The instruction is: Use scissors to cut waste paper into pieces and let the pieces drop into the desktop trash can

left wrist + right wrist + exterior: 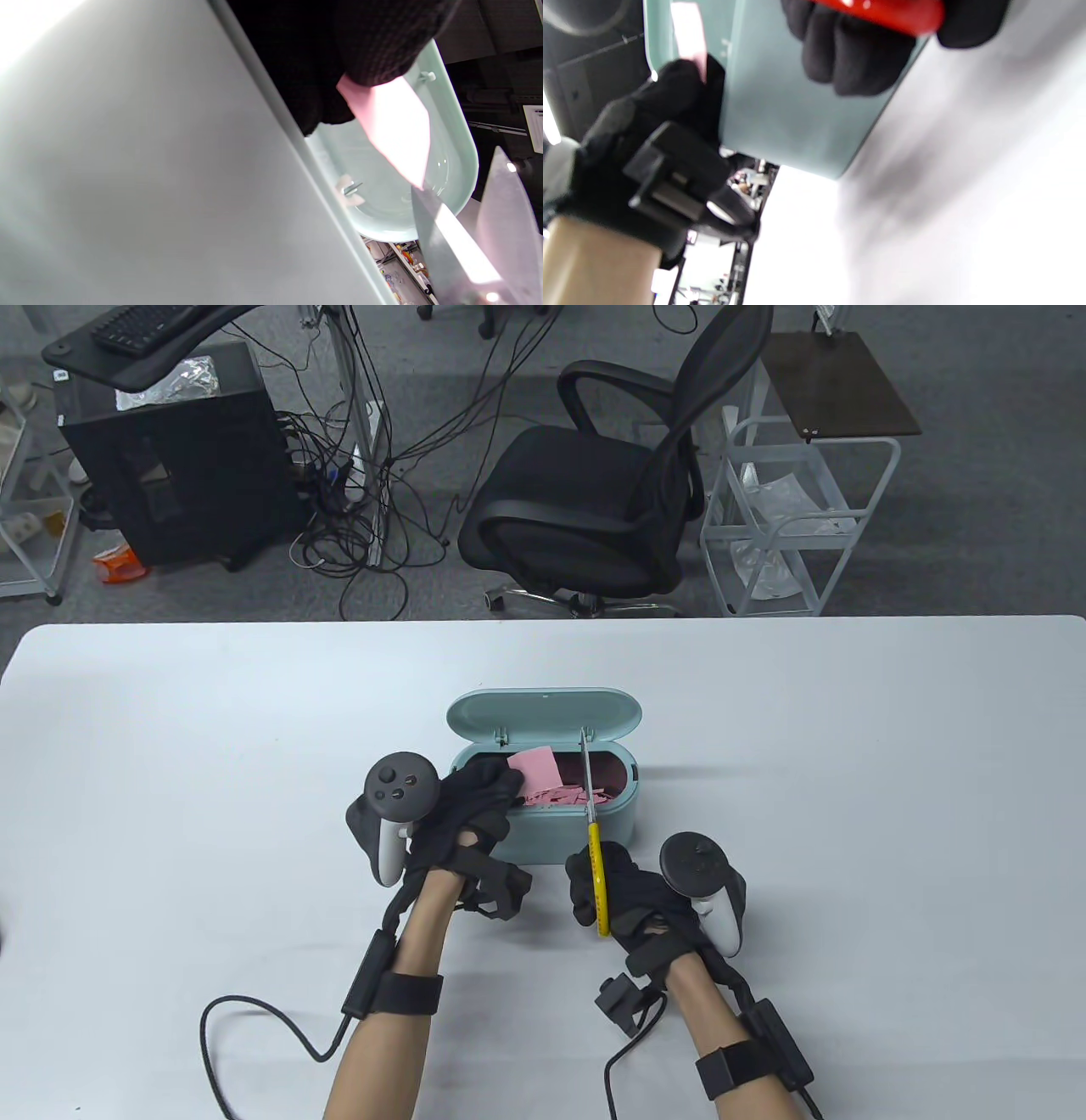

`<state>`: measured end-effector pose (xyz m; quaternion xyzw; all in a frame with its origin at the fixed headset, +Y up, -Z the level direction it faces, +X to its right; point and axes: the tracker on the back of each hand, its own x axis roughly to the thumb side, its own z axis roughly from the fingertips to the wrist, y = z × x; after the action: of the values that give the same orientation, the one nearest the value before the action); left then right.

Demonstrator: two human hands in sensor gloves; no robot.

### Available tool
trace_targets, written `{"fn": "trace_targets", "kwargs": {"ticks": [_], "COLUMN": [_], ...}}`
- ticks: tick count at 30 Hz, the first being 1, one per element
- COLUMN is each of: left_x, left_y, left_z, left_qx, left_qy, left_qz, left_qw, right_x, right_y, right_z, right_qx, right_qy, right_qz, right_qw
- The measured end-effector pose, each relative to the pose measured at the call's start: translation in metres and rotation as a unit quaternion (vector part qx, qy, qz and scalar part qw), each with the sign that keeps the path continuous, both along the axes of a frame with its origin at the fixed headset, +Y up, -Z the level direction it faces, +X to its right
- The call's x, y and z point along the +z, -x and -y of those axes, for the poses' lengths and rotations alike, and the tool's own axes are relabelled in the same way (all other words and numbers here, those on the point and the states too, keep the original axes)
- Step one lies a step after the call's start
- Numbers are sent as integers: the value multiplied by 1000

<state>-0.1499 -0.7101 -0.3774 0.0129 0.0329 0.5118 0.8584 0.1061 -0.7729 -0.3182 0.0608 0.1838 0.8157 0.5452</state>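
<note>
We see a flat pink paper sheet [536, 768] pinched in the fingers of the left hand [471, 806] over the oblong mint-green plastic trash can [551, 827], whose rounded lid [543, 711] stands open at the far side. Pink paper scraps [564, 796] lie inside. The yellow-handled steel scissors [591, 831], gripped in the curled fingers of the right hand [624, 899], run their long axis away from us, tips over the can beside the sheet. The can sits mid white smooth tabletop [212, 746]; a black mesh office chair [611, 475] stands beyond
</note>
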Motion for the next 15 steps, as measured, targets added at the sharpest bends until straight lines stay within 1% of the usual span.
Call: {"fn": "trace_targets", "kwargs": {"ticks": [1, 3, 4, 8, 12, 15], "left_x": [0, 0, 0, 1, 1, 1], "left_y": [0, 1, 1, 1, 1, 1], "left_z": [0, 0, 0, 1, 1, 1], "left_qx": [1, 5, 9, 22, 11, 8], "left_qy": [0, 2, 3, 0, 0, 2], "left_qz": [-1, -1, -2, -9, -8, -5], "left_qw": [1000, 1000, 1000, 1000, 1000, 1000], "right_x": [0, 1, 1, 3, 1, -2], "right_y": [0, 0, 0, 6, 13, 15], "right_z": [0, 1, 1, 1, -2, -4], "right_qx": [7, 19, 27, 60, 57, 48], "right_qy": [-2, -5, -4, -26, -43, -43], "right_qz": [5, -9, -6, -12, -2, 8], "right_qw": [1000, 1000, 1000, 998, 997, 998]}}
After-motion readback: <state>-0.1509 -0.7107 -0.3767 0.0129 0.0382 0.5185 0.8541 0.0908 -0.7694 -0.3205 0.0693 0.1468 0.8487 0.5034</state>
